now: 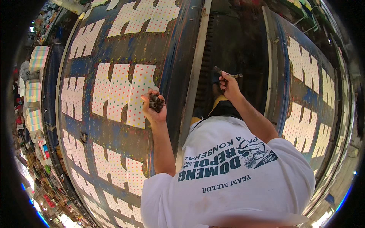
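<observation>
1. The left grip [157, 115] is curled palm-up, fingers and thumb folded around a clump of dark brown pieces [156, 102]. I see a glossy, knobbly, hard-edged mass, too blurred to sort into separate shapes.
2. That clump sits in the hollow of the palm, between fingers and thumb, touching both.
3. The right grip [230, 86] is closed at the fingertips, pinching a slim dark piece [237, 75]. A paler end juts out to the right of the fingers and a dark end shows to their left; I cannot tell whether both belong to one thing.
4. Beside and below the left grip lie three white dotted panels [138, 95], flat and thin, with red, yellow and green spots and deep rounded cut-outs. The left grip overlaps their right edge in my view; I cannot tell whether it touches them.
5. The left surface [131, 49] is dark, blotched blue and speckled with colour, carrying more such panels in rows.
6. A straight, worn rail [193, 76] edges it.
7. Across the dark aisle, the right surface [283, 76] carries matching panels.
8. Nearest me is a white T-shirt [228, 193] with dark green print; far left, pastel checked stacks [38, 59].
</observation>
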A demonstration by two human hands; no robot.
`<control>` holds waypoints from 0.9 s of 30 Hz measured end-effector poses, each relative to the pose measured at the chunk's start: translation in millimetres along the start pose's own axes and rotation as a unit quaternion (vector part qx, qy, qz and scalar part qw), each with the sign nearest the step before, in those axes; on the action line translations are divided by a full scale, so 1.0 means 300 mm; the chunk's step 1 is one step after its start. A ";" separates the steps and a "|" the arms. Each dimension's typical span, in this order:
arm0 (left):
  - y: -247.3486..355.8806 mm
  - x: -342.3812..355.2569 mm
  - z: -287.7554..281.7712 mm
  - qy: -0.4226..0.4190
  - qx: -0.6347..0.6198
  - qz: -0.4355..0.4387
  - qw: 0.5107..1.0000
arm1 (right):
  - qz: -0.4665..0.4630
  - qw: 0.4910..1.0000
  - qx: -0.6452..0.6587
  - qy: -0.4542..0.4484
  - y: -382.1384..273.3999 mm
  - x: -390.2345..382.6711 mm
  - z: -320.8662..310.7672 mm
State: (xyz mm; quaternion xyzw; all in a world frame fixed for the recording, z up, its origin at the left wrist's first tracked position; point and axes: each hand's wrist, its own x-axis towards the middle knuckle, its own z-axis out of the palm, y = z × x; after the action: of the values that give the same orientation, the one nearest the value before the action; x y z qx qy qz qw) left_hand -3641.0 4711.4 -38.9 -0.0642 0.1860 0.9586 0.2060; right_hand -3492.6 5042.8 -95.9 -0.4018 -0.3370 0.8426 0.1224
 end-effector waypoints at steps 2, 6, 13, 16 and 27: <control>-0.012 0.048 0.023 0.015 0.056 0.009 0.998 | 0.076 0.982 0.176 0.002 -0.059 0.092 0.008; -0.087 0.185 0.114 -0.002 0.148 0.044 0.988 | 0.102 0.976 0.188 -0.038 -0.208 0.301 0.036; -0.325 0.597 0.373 -0.003 0.402 0.034 0.915 | 0.134 0.972 0.174 -0.081 -0.534 0.657 0.124; -0.455 0.788 0.472 -0.032 0.541 0.056 0.838 | 0.152 0.970 0.144 -0.126 -0.631 0.776 0.147; -0.739 1.188 0.618 -0.177 0.749 0.088 0.633 | 0.256 0.949 -0.016 -0.182 -0.806 1.002 0.210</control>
State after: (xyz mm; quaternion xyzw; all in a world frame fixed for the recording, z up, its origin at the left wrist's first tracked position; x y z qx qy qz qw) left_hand -3879.9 5102.1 -12.2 0.2994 0.8047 0.4967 0.1272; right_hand -3750.6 5336.3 -85.1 -0.3167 -0.2528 0.8988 -0.1674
